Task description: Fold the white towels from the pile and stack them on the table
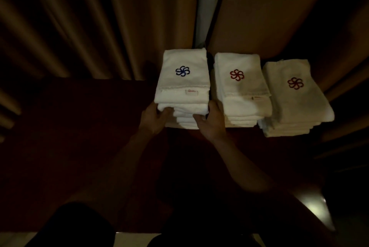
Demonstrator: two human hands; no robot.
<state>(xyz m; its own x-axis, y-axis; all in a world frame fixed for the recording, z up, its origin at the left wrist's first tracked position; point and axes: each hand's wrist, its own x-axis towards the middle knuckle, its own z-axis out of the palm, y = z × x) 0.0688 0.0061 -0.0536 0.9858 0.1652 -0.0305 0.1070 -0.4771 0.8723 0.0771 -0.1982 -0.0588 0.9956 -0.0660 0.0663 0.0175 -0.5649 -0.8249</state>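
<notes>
- The left stack (182,87) of folded white towels, topped by a blue emblem (182,71), is held at its near end by both hands.
- The left hand (154,120) is cupped round the near-left corner, with its fingers (166,111) curled onto the near face of the layers.
- The right hand (212,122) is wrapped round the near-right corner. Its fingers (214,106) are slid into the narrow gap beside the middle stack (239,91).
- The stack lies straight ahead of both hands, on the far side of them, and its long axis runs near to far. Neither hand is clearly nearer.
- Judgement: the stack is being squared or nudged. The tight gap on the right leaves little room, so the middle stack could be bumped.
- The right stack (293,99) is set just beside the middle one, slightly nearer and a little askew.
- All three stacks are set toward the far edge of a dark red counter (79,127).
- Brown curtains (79,27) are hung behind. The room is dim, and no unfolded pile is seen.
</notes>
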